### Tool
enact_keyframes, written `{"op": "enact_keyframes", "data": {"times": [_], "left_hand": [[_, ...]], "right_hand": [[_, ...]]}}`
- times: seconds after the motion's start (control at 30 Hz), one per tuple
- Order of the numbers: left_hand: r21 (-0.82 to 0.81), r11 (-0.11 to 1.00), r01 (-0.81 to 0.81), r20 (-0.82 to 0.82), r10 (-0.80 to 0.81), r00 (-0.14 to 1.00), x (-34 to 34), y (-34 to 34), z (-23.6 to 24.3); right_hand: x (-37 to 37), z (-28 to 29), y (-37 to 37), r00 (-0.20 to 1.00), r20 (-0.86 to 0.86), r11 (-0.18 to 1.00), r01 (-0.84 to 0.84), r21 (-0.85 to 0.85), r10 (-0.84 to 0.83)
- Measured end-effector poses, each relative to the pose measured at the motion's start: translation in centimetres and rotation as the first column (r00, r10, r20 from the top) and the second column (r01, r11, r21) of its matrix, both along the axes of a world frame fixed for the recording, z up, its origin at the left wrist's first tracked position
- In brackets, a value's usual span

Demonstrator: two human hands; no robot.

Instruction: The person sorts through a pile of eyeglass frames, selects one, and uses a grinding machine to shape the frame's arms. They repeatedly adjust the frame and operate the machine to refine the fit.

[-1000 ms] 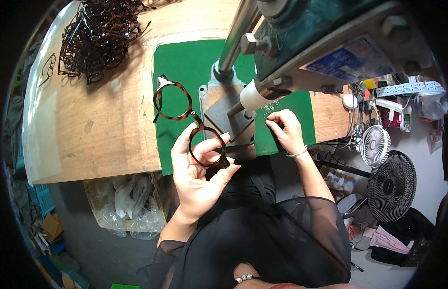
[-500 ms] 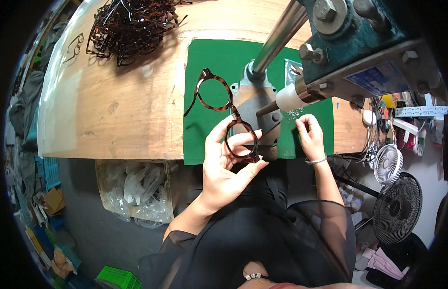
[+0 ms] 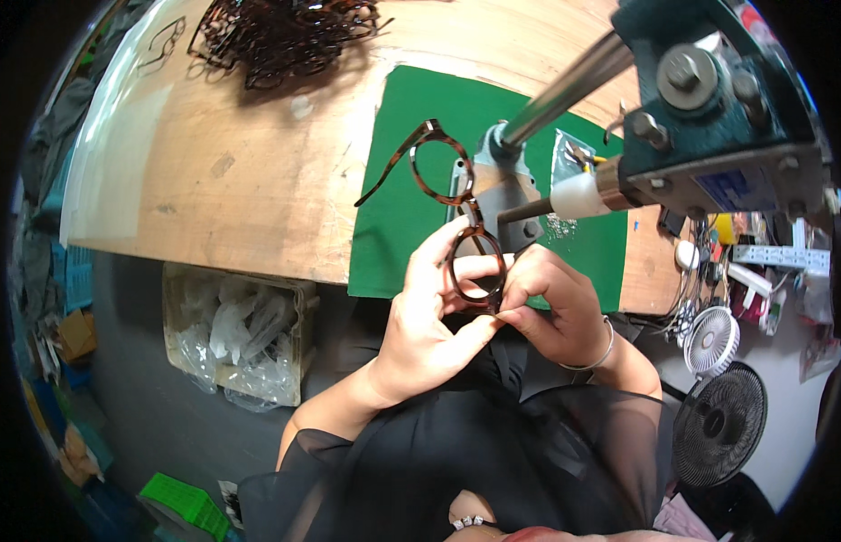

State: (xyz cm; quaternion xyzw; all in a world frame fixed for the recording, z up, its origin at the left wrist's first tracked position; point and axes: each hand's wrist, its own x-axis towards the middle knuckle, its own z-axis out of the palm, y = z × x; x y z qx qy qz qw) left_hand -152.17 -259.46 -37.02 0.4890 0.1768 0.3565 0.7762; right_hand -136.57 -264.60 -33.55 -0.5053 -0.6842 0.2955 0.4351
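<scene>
A tortoiseshell eyeglass frame [image 3: 472, 187] is held up on end in my left hand [image 3: 436, 316], whose fingers and thumb grip its lower rim. One temple sticks out to the left from the upper end. My right hand [image 3: 560, 312] is at the lower end, thumb and forefinger pinched together against the frame's corner. Whatever sits between those fingertips is too small to make out. Just beyond the hands stands a green bench press [image 3: 720, 99] with a steel rod and white collar [image 3: 574, 195]. Tiny shiny parts [image 3: 561, 226] lie on the green mat [image 3: 393, 262].
A heap of tortoiseshell frames [image 3: 280, 41] lies at the far left of the wooden table [image 3: 249, 181]. On the mat's right is a small clear bag [image 3: 572, 158]. A bin of plastic bags [image 3: 235, 330] stands below the table edge. Two fans [image 3: 720, 420] and cables are at the right.
My right hand has moved left from above the mat to the lower end of the eyeglass frame. The view has shifted slightly; my left hand keeps its grip.
</scene>
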Motion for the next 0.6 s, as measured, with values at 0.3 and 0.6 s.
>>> {"op": "enact_keyframes", "data": {"times": [0.3,0.6], "left_hand": [[0.053,0.996,0.073,0.009,-0.074,0.997,-0.2,0.1,0.2],[0.034,0.995,0.095,0.008,-0.095,0.995,-0.3,-0.1,0.3]], "right_hand": [[0.5,0.8,0.2,0.997,0.067,0.998,-0.037,0.048,0.034],[0.7,0.8,0.1,0.998,0.020,0.996,-0.067,0.052,0.066]]}}
